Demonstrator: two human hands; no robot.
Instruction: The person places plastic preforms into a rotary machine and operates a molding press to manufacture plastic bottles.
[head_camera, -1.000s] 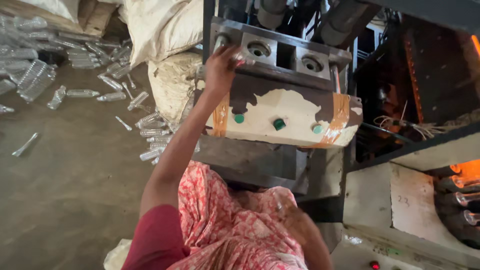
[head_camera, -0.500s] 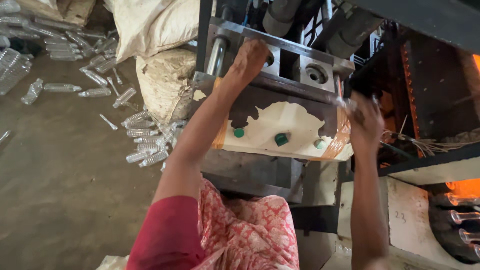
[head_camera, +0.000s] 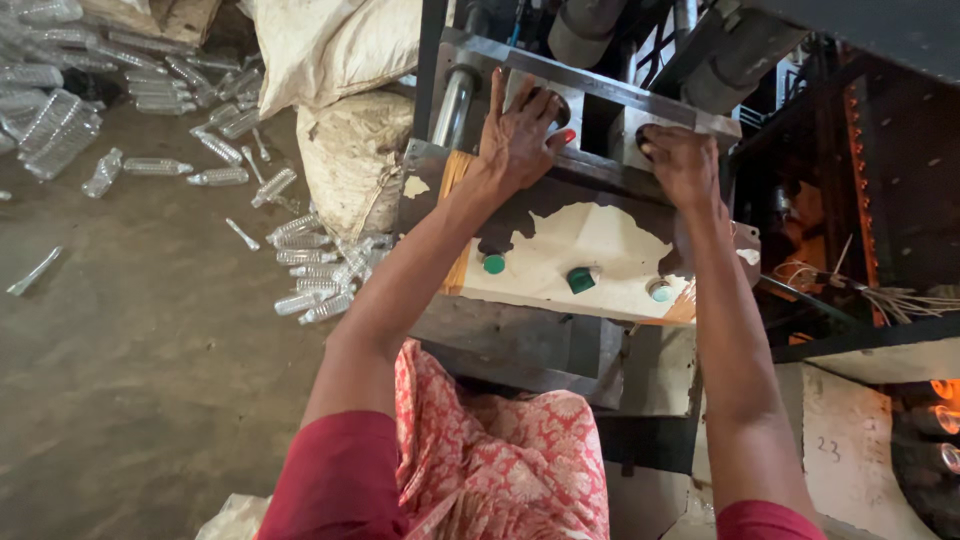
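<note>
My left hand (head_camera: 518, 132) lies over the left round hole of a steel mould block (head_camera: 600, 92) on a machine, fingers pointing up. A small red piece (head_camera: 568, 136) shows at its thumb tip. My right hand (head_camera: 682, 162) has its fingers bunched over the right hole of the same block. What either hand grips is hidden under the fingers. Below the hands is a worn cream panel (head_camera: 590, 235) with three green knobs (head_camera: 580, 280). My red sleeves and patterned red cloth fill the bottom of the view.
Several clear plastic bottles (head_camera: 310, 270) lie scattered on the concrete floor at left, more in a heap (head_camera: 60, 130) at the far left. Dusty white sacks (head_camera: 345, 150) lean against the machine. Loose wires (head_camera: 885, 298) and an orange glow (head_camera: 940, 390) sit at right.
My left hand slid right along the block onto the left hole. My right hand came up from below, carrying something clear, and settled on the right hole.
</note>
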